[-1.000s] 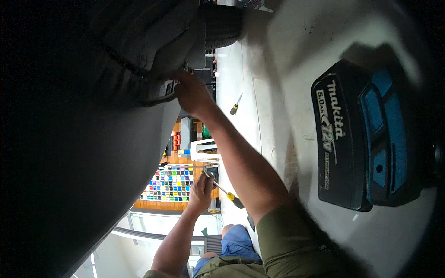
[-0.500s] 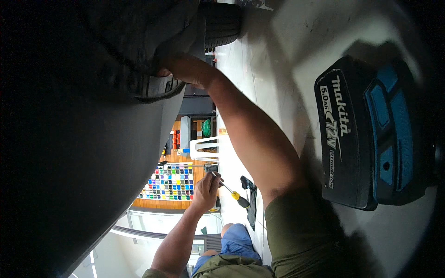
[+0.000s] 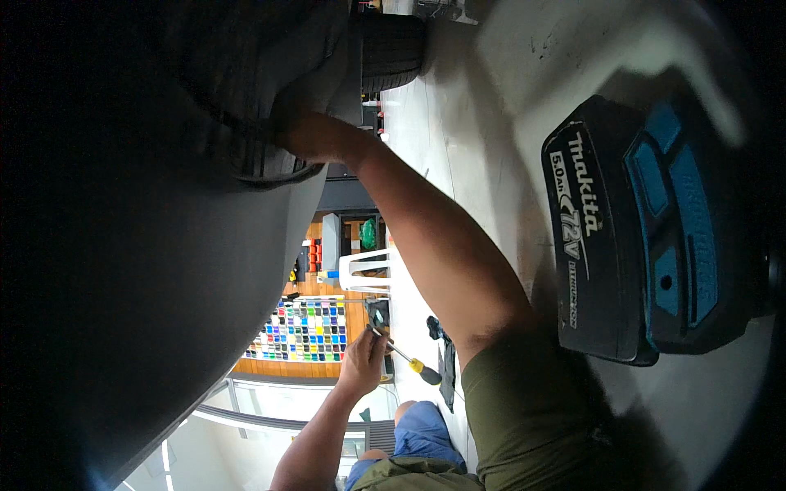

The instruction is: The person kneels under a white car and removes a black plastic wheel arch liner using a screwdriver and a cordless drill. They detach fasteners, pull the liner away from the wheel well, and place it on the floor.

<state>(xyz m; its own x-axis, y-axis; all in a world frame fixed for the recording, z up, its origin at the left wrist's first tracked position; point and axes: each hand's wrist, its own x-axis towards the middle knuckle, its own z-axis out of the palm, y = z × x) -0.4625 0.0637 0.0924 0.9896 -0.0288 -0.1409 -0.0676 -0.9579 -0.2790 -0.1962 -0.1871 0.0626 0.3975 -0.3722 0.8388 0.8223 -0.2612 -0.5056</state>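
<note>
My left hand point(image 3: 363, 360) is closed around the metal shaft of a screwdriver point(image 3: 425, 371), whose yellow and black handle sticks out to the right. My right hand point(image 3: 315, 137) reaches up to the dark edge of a vehicle's body panel point(image 3: 262, 237), beside a curved trim edge point(image 3: 286, 177). Shadow and the panel hide its fingers, so I cannot see what they touch. The right arm stretches across the middle of the view.
A large black and teal battery pack point(image 3: 610, 237) fills the right side, close to my right arm. A tyre point(image 3: 393, 51) shows at the top. Farther off are a white plastic stool point(image 3: 364, 271), a multicoloured swatch board point(image 3: 307, 329) and a dark strip-like item point(image 3: 447, 368) on the floor.
The view has shifted slightly; the battery pack sits a little farther left. My right hand has moved deeper into the shadow by the trim. The left hand keeps hold of the screwdriver.
</note>
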